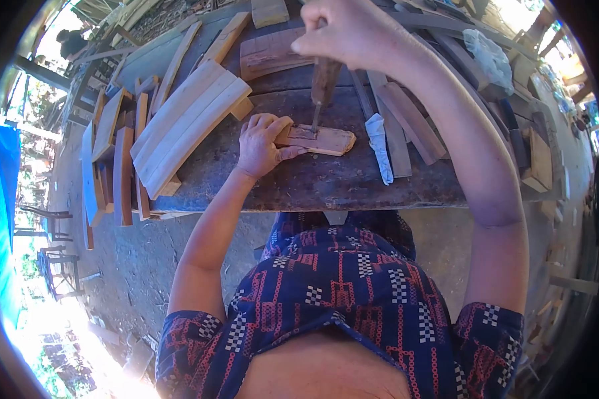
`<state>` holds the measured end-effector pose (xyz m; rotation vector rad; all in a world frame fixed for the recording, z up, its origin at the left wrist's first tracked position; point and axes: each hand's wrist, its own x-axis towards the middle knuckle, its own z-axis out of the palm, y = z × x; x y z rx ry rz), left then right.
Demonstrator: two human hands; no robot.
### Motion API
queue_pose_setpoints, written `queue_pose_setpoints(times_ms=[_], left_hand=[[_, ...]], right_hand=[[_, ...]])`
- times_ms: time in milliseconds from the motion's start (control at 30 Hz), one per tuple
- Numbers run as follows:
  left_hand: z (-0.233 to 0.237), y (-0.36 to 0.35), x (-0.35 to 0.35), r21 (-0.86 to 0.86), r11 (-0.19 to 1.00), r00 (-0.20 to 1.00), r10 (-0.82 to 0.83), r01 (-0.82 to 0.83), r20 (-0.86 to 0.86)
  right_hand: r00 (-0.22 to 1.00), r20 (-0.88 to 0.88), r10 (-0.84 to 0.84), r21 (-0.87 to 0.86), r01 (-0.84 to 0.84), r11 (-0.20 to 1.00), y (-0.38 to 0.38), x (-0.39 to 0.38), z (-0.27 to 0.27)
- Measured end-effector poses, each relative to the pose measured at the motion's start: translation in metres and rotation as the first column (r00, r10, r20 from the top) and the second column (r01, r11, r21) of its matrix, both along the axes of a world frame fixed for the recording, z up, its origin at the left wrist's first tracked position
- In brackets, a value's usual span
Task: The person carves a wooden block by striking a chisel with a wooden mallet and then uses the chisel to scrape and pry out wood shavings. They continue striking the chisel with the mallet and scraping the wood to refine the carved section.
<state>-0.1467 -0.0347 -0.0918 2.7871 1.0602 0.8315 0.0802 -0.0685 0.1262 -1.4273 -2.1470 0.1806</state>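
Note:
In the head view, a short piece of wood (333,140) with a marked or cut slot lies on the dark workbench (259,193). My left hand (263,143) grips its left end, thumb along the near edge and fingers over the top. A chisel (325,83) with a wooden handle stands almost upright, its metal blade meeting the wood at the slot. My right hand (346,33) is closed around the upper part of the handle, at the top edge of the view. The blade's very tip is hard to make out.
Pale planks (190,126) joined side by side lie at the left of the bench. A reddish wood block (273,53) is behind the left hand. To the right are a light blue cloth strip (379,147), a brown board (412,123) and a clear plastic bag (489,60).

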Motion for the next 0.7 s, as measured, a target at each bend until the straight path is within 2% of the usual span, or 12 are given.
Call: queue_pose_setpoints(times_ms=[67, 100, 133, 200, 333, 400, 467, 533, 633, 667, 700], left_hand=[[-0.004, 0.005, -0.003, -0.010, 0.999, 0.999, -0.030, 0.031, 0.015], [-0.005, 0.008, -0.004, -0.013, 0.998, 0.998, -0.063, 0.064, 0.026], [-0.005, 0.008, -0.004, -0.017, 0.998, 0.998, -0.060, 0.060, 0.032], [-0.001, 0.010, -0.005, 0.006, 0.994, 0.992, -0.112, 0.112, 0.050], [0.000, 0.009, -0.006, -0.022, 0.995, 0.994, -0.098, 0.099, 0.038], [0.001, 0.010, -0.006, -0.053, 0.993, 0.994, -0.108, 0.110, 0.036], [0.001, 0.008, -0.007, -0.048, 0.995, 0.996, -0.087, 0.089, 0.032], [-0.002, 0.007, -0.006, -0.040, 0.997, 0.997, -0.069, 0.071, 0.039], [-0.005, 0.001, -0.003, -0.035, 0.999, 0.998, -0.018, 0.020, 0.056], [-0.005, -0.006, 0.001, -0.040, 0.996, 0.996, 0.077, -0.075, 0.048], [-0.004, -0.012, 0.006, -0.046, 0.984, 0.984, 0.172, -0.170, 0.039]], right_hand=[[0.959, -0.237, -0.155, -0.337, 0.068, 0.939, 0.001, 0.012, 0.017], [0.935, -0.192, -0.297, -0.391, 0.205, 0.897, 0.026, 0.023, 0.001], [0.937, -0.185, -0.295, -0.394, 0.204, 0.896, 0.046, 0.039, -0.020], [0.907, -0.311, -0.286, -0.363, 0.165, 0.917, 0.067, 0.075, -0.052], [0.827, -0.436, -0.356, -0.404, 0.173, 0.898, 0.051, 0.092, -0.069], [0.732, -0.551, -0.401, -0.405, 0.186, 0.895, 0.040, 0.104, -0.082], [0.609, -0.585, -0.535, -0.492, 0.258, 0.832, 0.018, 0.113, -0.095], [0.433, -0.604, -0.669, -0.589, 0.323, 0.740, -0.005, 0.125, -0.124], [0.223, -0.633, -0.741, -0.684, 0.288, 0.671, -0.048, 0.132, -0.162], [0.138, -0.626, -0.767, -0.721, 0.274, 0.637, -0.059, 0.130, -0.167], [0.152, -0.626, -0.765, -0.717, 0.274, 0.641, -0.070, 0.127, -0.170]])
